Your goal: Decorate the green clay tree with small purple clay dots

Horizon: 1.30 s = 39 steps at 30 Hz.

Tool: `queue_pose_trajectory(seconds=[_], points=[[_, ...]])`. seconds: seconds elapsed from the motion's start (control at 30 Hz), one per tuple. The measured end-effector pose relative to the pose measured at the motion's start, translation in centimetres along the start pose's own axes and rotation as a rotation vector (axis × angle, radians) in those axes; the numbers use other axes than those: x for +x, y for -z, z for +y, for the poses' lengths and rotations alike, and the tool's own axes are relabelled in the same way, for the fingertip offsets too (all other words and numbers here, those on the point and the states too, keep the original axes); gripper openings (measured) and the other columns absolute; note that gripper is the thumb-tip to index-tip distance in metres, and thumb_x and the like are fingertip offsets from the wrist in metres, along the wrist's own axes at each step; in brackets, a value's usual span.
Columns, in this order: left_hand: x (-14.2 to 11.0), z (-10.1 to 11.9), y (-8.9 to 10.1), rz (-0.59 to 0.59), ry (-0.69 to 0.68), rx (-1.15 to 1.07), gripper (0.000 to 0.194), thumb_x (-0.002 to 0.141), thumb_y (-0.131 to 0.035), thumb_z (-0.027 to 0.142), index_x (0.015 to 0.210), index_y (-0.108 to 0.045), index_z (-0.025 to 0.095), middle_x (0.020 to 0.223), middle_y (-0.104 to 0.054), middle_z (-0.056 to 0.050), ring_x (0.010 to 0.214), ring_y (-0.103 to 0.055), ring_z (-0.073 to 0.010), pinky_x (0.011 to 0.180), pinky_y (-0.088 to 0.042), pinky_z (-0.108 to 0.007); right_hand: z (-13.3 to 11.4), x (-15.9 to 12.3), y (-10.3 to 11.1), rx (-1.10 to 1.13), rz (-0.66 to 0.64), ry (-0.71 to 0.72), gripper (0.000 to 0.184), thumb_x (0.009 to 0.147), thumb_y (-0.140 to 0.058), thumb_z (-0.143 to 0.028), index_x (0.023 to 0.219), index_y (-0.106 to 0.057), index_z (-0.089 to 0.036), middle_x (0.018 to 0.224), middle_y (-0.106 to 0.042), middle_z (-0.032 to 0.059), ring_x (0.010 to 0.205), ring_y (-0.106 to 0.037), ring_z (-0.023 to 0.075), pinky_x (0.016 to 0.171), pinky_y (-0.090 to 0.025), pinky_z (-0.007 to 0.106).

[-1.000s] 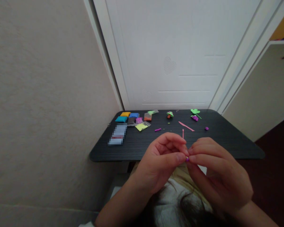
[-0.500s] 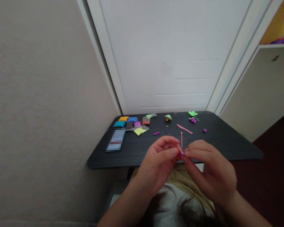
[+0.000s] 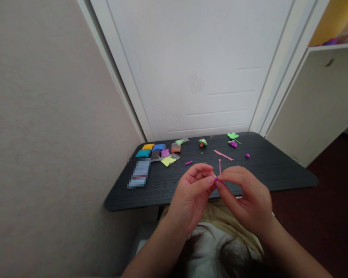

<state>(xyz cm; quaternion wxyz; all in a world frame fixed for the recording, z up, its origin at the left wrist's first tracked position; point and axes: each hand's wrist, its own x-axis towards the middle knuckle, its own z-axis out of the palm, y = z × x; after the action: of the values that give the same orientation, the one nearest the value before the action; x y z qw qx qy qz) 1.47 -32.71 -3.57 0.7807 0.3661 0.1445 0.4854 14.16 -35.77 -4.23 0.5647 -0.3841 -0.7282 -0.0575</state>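
Note:
A small purple piece of clay [image 3: 215, 178] with a pale yellowish bit on it is pinched between the fingertips of both hands, above the table's near edge. My left hand [image 3: 191, 197] has thumb and fingers closed on its left side, palm turned inward. From the right, thumb and forefinger of my right hand [image 3: 248, 199] grip the same piece. Fingertips hide most of it. Just beyond them lies a thin pink modelling tool [image 3: 219, 166], its lower end covered by the right hand. A pink plastic knife [image 3: 223, 155] rests farther back.
On the dark table [image 3: 162, 195], several clay packets [image 3: 143, 153] lie at left near a pixelated rectangle [image 3: 139, 173]. A purple clay strip [image 3: 188, 163], a clay mushroom [image 3: 202, 143], a green clay clover [image 3: 232, 136], a purple clay cluster [image 3: 233, 144] and a purple lump [image 3: 247, 155] lie behind my hands.
The head view has shifted slightly, and both hands appear a little farther left and higher in the picture. They keep pinching the small purple clay piece.

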Motion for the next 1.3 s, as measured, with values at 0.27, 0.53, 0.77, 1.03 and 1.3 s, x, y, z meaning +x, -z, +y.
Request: queue_pose_trajectory(seconds=[0.27, 0.53, 0.77, 1.03, 1.3], points=[[0.00, 0.33, 0.40, -0.001, -0.069, 0.134, 0.023, 0.067, -0.060, 0.006, 0.087, -0.057, 0.016, 0.073, -0.055, 0.000, 0.068, -0.050, -0.0055, 0.065, -0.039, -0.017, -0.18, 0.03, 0.14, -0.013, -0.039, -0.002, 0.028, 0.063, -0.062, -0.002, 0.087, -0.055, -0.017, 0.080, -0.059, 0.0020, 0.077, -0.053, 0.0117, 0.070, -0.045, 0.028], [-0.06, 0.48, 0.71, -0.031, -0.106, 0.270, 0.024, 0.067, -0.062, 0.009, 0.089, -0.058, 0.019, 0.074, -0.055, 0.001, 0.068, -0.049, -0.0056, 0.065, -0.038, -0.017, -0.18, -0.05, 0.29, -0.046, -0.048, -0.009, 0.026, 0.064, -0.062, -0.004, 0.087, -0.056, -0.017, 0.080, -0.059, 0.0021, 0.076, -0.053, 0.0117, 0.069, -0.045, 0.028], [-0.09, 0.54, 0.73, -0.032, -0.100, 0.283, 0.023, 0.068, -0.061, 0.011, 0.089, -0.058, 0.019, 0.073, -0.055, 0.002, 0.067, -0.049, -0.0061, 0.065, -0.038, -0.019, -0.19, -0.19, 0.25, -0.045, -0.055, -0.007, 0.027, 0.064, -0.061, -0.003, 0.086, -0.056, -0.016, 0.079, -0.059, 0.0020, 0.076, -0.053, 0.0116, 0.068, -0.045, 0.027], [-0.15, 0.59, 0.59, -0.018, -0.078, 0.264, 0.023, 0.067, -0.062, 0.011, 0.088, -0.059, 0.019, 0.072, -0.055, 0.002, 0.066, -0.048, -0.0064, 0.065, -0.037, -0.019, -0.18, -0.20, 0.27, -0.029, -0.045, -0.004, 0.027, 0.063, -0.061, -0.003, 0.086, -0.055, -0.016, 0.079, -0.059, 0.0021, 0.075, -0.053, 0.0118, 0.068, -0.045, 0.028], [-0.07, 0.48, 0.58, -0.012, -0.064, 0.260, 0.022, 0.066, -0.062, 0.011, 0.087, -0.059, 0.018, 0.071, -0.056, 0.001, 0.066, -0.049, -0.0069, 0.064, -0.037, -0.019, -0.09, -0.42, 0.32, -0.023, -0.047, -0.008, 0.029, 0.062, -0.062, -0.003, 0.088, -0.055, -0.016, 0.080, -0.058, 0.0025, 0.076, -0.052, 0.0124, 0.068, -0.045, 0.029]])
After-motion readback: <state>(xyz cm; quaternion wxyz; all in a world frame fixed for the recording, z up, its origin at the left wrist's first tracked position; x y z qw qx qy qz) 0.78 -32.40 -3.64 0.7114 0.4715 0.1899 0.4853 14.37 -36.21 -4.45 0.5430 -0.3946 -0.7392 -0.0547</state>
